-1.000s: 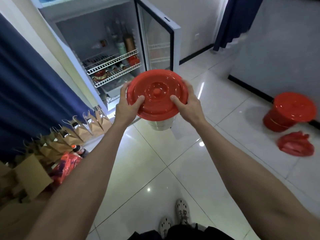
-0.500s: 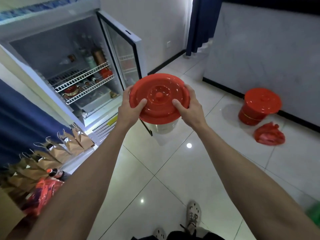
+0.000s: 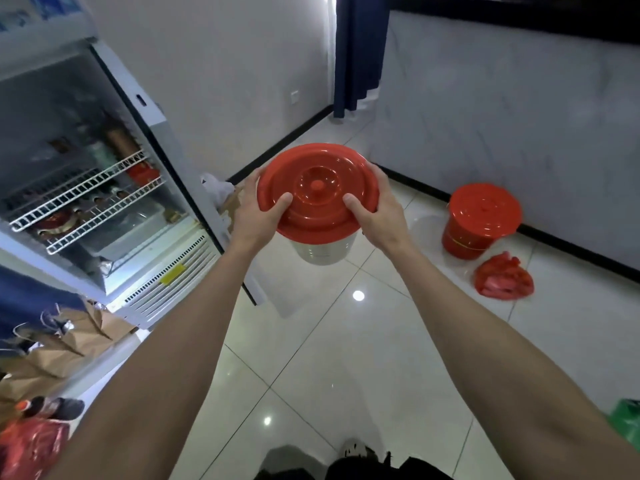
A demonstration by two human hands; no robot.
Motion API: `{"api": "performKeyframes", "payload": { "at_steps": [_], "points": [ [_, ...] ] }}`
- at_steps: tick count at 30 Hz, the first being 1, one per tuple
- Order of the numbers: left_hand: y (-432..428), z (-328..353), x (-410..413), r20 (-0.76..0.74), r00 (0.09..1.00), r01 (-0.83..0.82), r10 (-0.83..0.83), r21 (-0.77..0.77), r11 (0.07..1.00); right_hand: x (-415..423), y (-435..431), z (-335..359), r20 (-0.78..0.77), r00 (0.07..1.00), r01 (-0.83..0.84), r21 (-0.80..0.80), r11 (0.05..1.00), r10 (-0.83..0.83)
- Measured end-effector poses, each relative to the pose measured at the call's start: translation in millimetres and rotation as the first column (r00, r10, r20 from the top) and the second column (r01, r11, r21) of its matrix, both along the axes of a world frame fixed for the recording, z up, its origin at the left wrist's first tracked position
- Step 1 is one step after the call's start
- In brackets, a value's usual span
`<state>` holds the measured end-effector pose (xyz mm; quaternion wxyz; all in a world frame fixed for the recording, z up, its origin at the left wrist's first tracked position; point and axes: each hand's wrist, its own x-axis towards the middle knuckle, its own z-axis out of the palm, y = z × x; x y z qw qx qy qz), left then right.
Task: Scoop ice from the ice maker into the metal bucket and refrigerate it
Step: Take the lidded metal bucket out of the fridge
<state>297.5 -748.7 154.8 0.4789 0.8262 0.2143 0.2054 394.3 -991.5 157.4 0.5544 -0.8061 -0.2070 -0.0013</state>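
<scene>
The left hand [image 3: 258, 213] and the right hand [image 3: 377, 216] grip the red lid [image 3: 317, 192] of the metal bucket [image 3: 320, 251], held in the air beside the open fridge [image 3: 104, 188]. The lid hides its contents; the fingers behind cannot be seen.

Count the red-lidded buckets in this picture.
2. The metal bucket is held by the left hand and right hand; a red bucket stands on the floor. The fridge may hide others.

You're in what looks like a shop or café back room: an open glass-door display fridge [image 3: 45, 109] with white wire shelves [image 3: 86, 199], brown paper carrier bags [image 3: 69, 337] lined beside it, glossy white floor tiles [image 3: 346, 358].
</scene>
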Motion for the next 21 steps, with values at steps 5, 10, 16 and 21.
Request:
{"api": "performKeyframes", "payload": {
  "at_steps": [5,10,16,21],
  "points": [
    [-15.3,4.1,67.8,0.008,0.997,0.074,-0.074,0.008,0.997,58.5,-17.8,-0.4,-0.005,0.999,0.033,-0.015,0.999,-0.033],
    [-25.6,7.3,151.4,0.009,0.993,0.12,-0.12,0.023,0.992,133.9,-27.0,-3.3,-0.002,0.995,0.102,-0.007,0.995,-0.102],
    [-20.5,-2.5,276.8,-0.011,0.978,0.207,-0.207,-0.009,0.978,231.9,-26.2,-5.1,0.014,0.984,0.175,0.007,0.984,-0.175],
    [-11.4,4.4,391.2,-0.021,0.958,0.285,-0.286,-0.045,0.957,326.1,-24.9,4.0,0.004,0.965,0.261,-0.016,0.965,-0.261]
  ]
}}
